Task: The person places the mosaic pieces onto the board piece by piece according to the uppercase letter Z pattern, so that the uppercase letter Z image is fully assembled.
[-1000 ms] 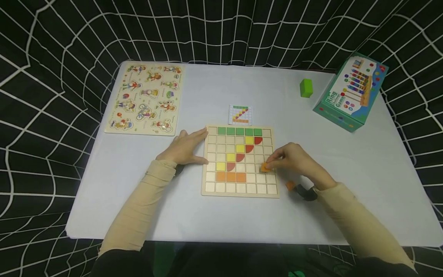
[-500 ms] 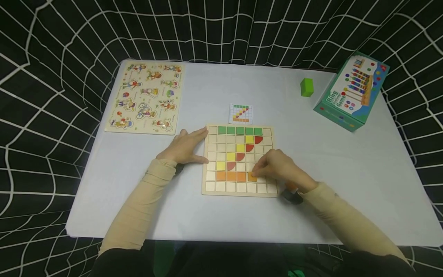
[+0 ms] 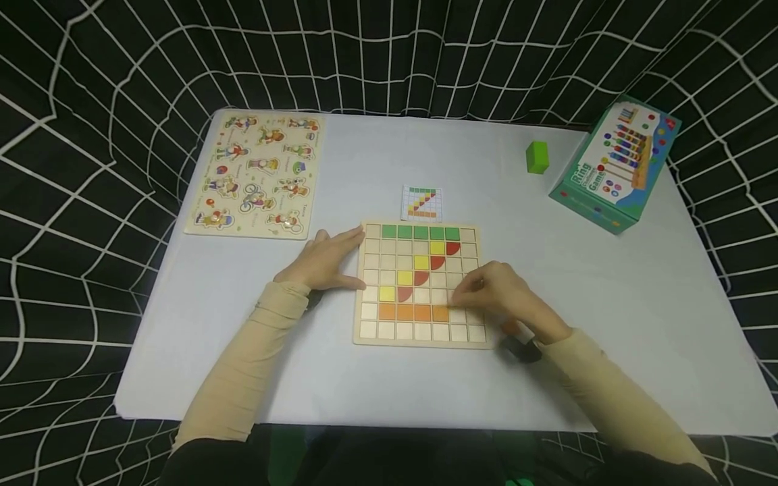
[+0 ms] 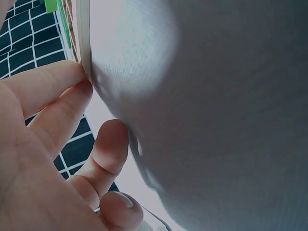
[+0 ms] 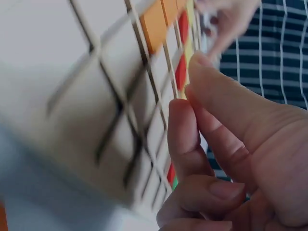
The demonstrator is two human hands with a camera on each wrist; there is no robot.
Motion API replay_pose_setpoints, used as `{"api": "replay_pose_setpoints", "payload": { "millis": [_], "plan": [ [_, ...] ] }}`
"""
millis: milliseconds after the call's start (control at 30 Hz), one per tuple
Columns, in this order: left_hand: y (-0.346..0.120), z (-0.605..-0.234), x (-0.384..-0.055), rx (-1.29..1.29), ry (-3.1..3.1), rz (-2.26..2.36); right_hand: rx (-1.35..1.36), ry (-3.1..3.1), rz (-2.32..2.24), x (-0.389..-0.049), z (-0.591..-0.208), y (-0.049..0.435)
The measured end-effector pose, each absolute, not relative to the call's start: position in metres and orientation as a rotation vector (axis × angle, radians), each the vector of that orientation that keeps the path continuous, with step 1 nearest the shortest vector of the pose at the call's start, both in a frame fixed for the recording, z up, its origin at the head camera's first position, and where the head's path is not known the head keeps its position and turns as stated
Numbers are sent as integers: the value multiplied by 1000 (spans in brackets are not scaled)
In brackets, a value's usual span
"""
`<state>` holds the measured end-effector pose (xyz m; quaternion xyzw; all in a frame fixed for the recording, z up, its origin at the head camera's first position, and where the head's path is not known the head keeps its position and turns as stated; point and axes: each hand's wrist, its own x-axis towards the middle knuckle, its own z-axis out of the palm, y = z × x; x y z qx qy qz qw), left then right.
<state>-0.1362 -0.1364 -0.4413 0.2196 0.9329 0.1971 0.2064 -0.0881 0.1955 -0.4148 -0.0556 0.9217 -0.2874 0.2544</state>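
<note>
A wooden grid board [image 3: 395,329] lies in front of me, bearing green, yellow and orange square tiles and red quarter-round ones. My left hand [image 3: 319,262] rests at the board's left edge, thumb and fingers spread and touching it; in the left wrist view fingertips [image 4: 79,79] meet its rim. Over the right part of the board hovers my right hand [image 3: 501,293], fingers loosely bent, with nothing visible between them. Just left of its fingertips, an orange tile [image 3: 440,313] sits at the right end of the orange row. Another orange tile [image 3: 510,327] lies on the table, partly hidden under the right wrist.
Behind the board lies a small pattern card [image 3: 422,204]. A picture puzzle board [image 3: 255,175] is at the back left. A green block [image 3: 537,157] and a green ring game box [image 3: 616,165] stand at the back right. White netting [image 3: 389,57] surrounds the white table [image 3: 377,388].
My right hand brought an orange tile leftward and down to the end of the orange row, let it go, and has drawn slightly back to the right. The left hand stays put.
</note>
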Motion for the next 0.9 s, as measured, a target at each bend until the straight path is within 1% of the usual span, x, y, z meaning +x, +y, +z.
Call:
{"api": "replay_pose_setpoints", "payload": {
  "millis": [267, 367, 633, 900],
  "plan": [
    [-136, -440, -135, 604, 2601, 553, -63, 2578, -735, -91, -405, 232],
    [-136, -441, -135, 604, 2599, 555, -74, 2574, -709, -89, -405, 246],
    [-135, -443, -136, 610, 2608, 546, -241, 2499, -619, -75, -408, 278],
    [-136, -444, -137, 624, 2612, 546, -386, 2593, -566, -62, -418, 285]
  ]
}}
